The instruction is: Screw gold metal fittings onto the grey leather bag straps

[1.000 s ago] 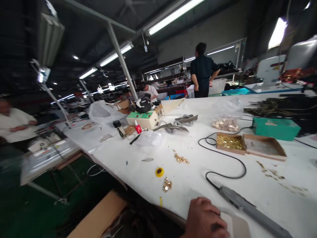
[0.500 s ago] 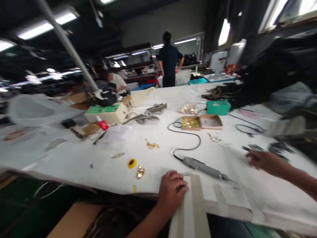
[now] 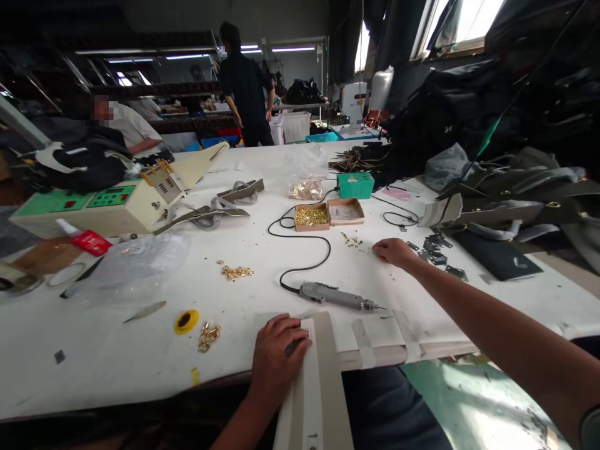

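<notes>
While its far end lies on the near edge of the white tabletop, the long panel runs down toward the person's lap, past the table's rim. Far back on the left of that surface sits a cream machine with green control faces. The panel looks flat, straight-sided and stiff, in 2 tones: greyish beige, with a paler, whitish strip lengthwise along it. Near the bottom of the view the strip bears 1 small dark mark, too small to make out.

Just beyond the panel's far end, a grey power screwdriver lies on its side, bit pointing right. The left hand grips the panel's left edge near that end, fingers bent over the top face. The right hand reaches across the table, low over it, fingers drawn together; whether they pinch anything I cannot tell.

Farther back stand a green box and 2 shallow cardboard boxes, the left 1 full of gold-coloured bits. Dark flat plates lie scattered right of the right hand. Smaller are a yellow ring and, just right of it, a little gold heap.
</notes>
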`<state>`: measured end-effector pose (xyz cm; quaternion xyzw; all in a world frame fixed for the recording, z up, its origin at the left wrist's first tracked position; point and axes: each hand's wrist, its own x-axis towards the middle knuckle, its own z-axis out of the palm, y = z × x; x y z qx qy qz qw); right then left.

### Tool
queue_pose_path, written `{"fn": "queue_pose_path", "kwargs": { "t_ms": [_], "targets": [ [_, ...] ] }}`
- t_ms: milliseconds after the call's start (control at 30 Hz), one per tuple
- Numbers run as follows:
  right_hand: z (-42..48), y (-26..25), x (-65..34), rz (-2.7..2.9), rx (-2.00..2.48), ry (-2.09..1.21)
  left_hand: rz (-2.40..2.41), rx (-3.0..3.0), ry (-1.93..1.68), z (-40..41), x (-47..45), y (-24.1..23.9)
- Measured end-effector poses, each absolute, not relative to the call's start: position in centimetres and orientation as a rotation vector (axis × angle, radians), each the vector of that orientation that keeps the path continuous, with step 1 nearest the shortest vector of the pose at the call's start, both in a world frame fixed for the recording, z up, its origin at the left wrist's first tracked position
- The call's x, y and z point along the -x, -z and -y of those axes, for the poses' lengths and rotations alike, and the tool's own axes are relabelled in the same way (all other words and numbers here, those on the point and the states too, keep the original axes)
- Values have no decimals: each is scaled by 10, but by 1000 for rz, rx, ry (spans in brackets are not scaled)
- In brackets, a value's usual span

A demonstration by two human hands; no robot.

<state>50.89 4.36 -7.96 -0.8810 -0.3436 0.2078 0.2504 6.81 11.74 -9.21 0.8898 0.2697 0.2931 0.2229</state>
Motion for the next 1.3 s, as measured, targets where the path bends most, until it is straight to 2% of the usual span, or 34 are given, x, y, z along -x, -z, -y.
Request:
{"fn": "queue_pose_path", "kwargs": {
  "t_ms": [267,633,800,1033,1300],
  "targets": [
    [-57,66,-495,1045,2494,-510,-747,-2468,-885,-111,-65,93],
    [-43,109,-507,1332,2564,-259,-456,-2582,-1176,-138,-65,138],
    [-37,103,-491,1534,2619,-52,-471,-2584,-1163,-138,-66,136],
    [-44,79,-492,1411,2611,-240,-551,-2576,-982,-135,-59,132],
    [-51,85,-480,1587,2682,47,-554,-2620,-991,-136,-61,133]
  ]
}}
